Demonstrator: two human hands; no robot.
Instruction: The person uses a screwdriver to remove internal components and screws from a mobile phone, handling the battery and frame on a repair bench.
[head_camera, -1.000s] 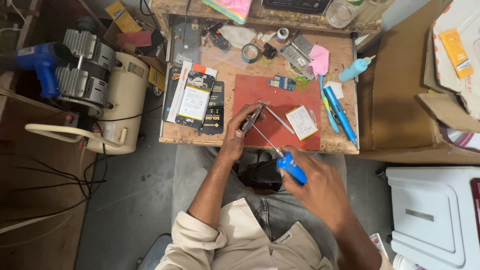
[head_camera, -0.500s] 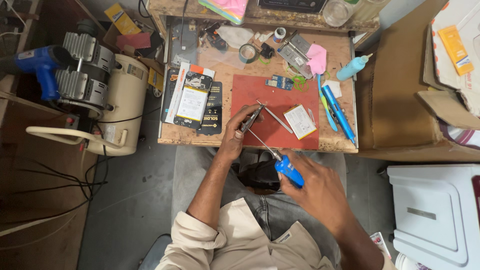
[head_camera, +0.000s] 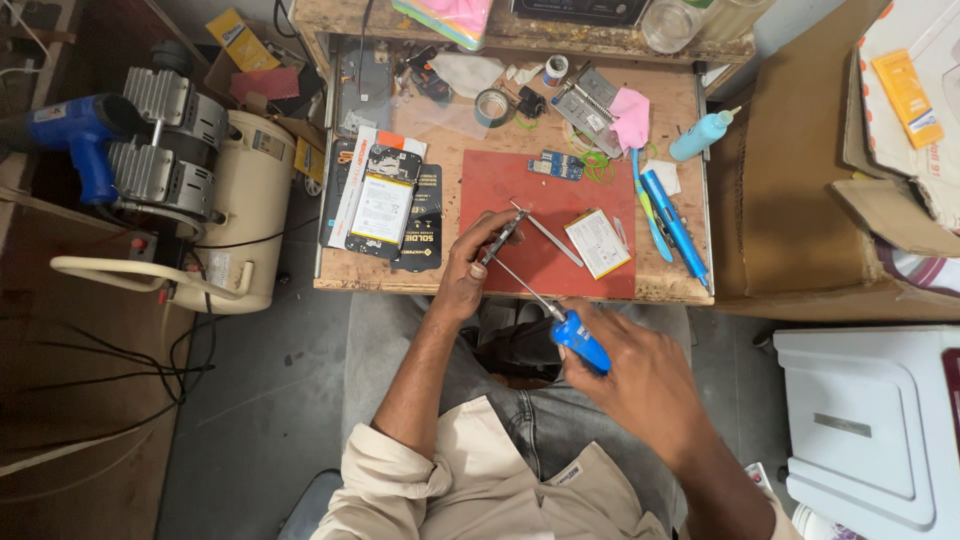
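Over the near edge of the wooden surface (head_camera: 400, 275), the person's left hand (head_camera: 465, 275) has its fingers closed around a small dark phone part (head_camera: 500, 238), holding it tilted just above the red mat (head_camera: 520, 190). The right hand (head_camera: 640, 375) sits lower, off the edge and above the lap, fingers wrapped tight on the blue handle of a screwdriver (head_camera: 580, 340). Its thin metal shaft runs up and to the left, and the tip meets the phone part beside the left hand's fingers.

On the mat, just right of the held piece, lies a slim metal tweezer (head_camera: 548, 235), and next to that a flat phone battery (head_camera: 597, 243) with a pale label. A small blue circuit board (head_camera: 557, 165) rests at the mat's far edge. To the left of the mat lie black retail packages (head_camera: 385, 205), overlapping one another. Along the right side are a blue tool (head_camera: 675, 225) and, farther back, a light blue squeeze bottle (head_camera: 700, 135). A roll of tape (head_camera: 491, 106) sits near the back.

Beside the surface on the left stands a cream air compressor (head_camera: 235, 200), with a blue heat gun (head_camera: 80, 135) just past it.
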